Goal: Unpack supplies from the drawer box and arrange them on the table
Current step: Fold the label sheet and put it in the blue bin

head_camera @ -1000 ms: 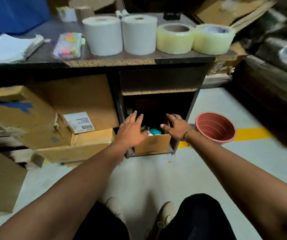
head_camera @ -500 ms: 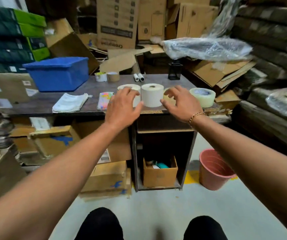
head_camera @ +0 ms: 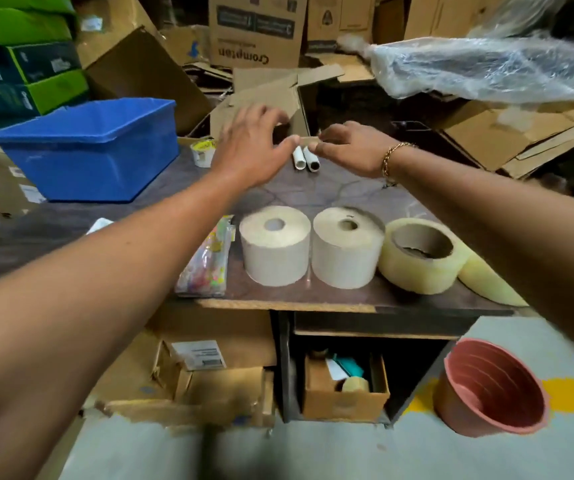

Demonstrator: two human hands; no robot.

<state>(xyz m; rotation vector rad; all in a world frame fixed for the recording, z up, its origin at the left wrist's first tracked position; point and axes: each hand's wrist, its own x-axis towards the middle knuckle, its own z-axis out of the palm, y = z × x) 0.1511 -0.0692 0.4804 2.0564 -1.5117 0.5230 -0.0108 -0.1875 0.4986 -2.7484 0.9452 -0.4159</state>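
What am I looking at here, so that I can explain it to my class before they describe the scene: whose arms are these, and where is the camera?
There is no machine here. A person wears a wide-angle camera on the head, so you look down along their own two arms. The left hand and right hand reach over the far part of the table, near two small tubes. The left is open; blur hides whether the right has a grip on anything. On the table stand two white paper rolls, clear tape rolls, a colourful packet and a blue bin. Below, the cardboard drawer box holds more supplies.
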